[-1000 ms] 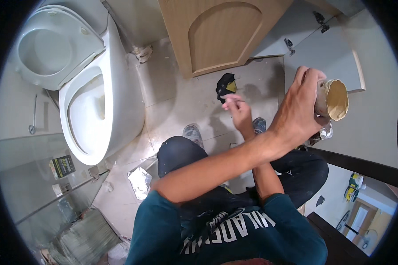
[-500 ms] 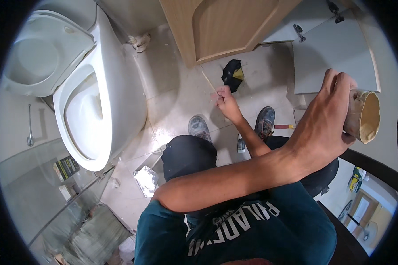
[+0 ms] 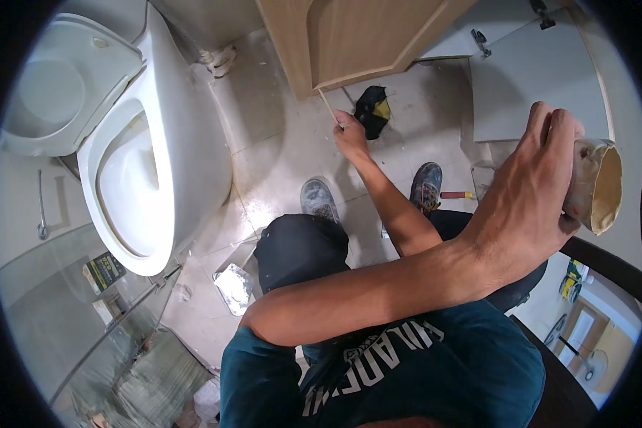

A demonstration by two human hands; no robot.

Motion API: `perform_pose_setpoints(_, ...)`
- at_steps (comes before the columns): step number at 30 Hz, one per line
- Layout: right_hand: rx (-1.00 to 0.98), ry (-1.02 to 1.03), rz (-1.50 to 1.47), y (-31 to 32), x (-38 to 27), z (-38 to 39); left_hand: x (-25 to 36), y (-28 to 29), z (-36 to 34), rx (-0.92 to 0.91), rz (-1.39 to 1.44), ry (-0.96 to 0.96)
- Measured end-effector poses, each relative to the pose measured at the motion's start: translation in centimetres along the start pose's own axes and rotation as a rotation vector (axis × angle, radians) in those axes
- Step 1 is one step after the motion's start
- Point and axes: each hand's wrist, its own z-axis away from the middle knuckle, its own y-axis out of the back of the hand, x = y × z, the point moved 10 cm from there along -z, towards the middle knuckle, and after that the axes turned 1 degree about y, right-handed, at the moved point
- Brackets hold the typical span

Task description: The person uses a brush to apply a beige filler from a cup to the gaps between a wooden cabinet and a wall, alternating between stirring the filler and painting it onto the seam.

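My left arm reaches across my body to the right. Its hand [image 3: 524, 200] is wrapped round a stained, pale cup [image 3: 593, 187] whose yellowish-cream inside shows at the rim. Farther ahead, beneath that arm, my right hand [image 3: 351, 135] pinches a thin light stick [image 3: 327, 105]. The stick's far end is at the lower corner of a wooden cabinet door [image 3: 367, 43]; I cannot tell whether it touches. Just right of that hand, a crumpled black and yellow piece [image 3: 372, 113] lies on the tiled floor.
A white toilet [image 3: 192, 164] with its lid up stands at left. An open cabinet door [image 3: 538, 89] is at right. A red-handled tool [image 3: 456, 195] lies by my right shoe [image 3: 426, 187]. A metallic tray [image 3: 234, 287] sits near my left knee, and a glass panel [image 3: 71, 314] stands lower left.
My right hand has moved forward and left with the stick, toward the wooden door's corner. My left hand still holds the cup, slightly farther right in view.
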Motion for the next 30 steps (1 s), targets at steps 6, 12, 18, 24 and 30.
perform_pose_setpoints(6, 0.027, -0.126, -0.010, 0.4, -1.0, 0.9, -0.4, 1.0, 0.2, 0.011, -0.021, 0.010)
perform_pose_setpoints(12, 0.066, -0.066, 0.026, 3.1, 0.1, 0.0, 0.1, 0.4, -0.1, 0.005, 0.003, 0.017)
perform_pose_setpoints(18, -0.012, -0.167, -0.296, 3.8, 1.6, 1.5, -0.5, -0.1, 0.5, -0.041, -0.055, 0.036)
perform_pose_setpoints(24, 0.247, -0.019, -1.420, 19.2, -0.5, 2.0, -3.1, 0.9, 0.4, -0.073, -0.202, -0.017)
perform_pose_setpoints(30, 0.433, 0.176, -1.459, 36.2, -3.7, 5.7, -1.5, 0.0, -2.1, -0.473, -0.009, 0.308)
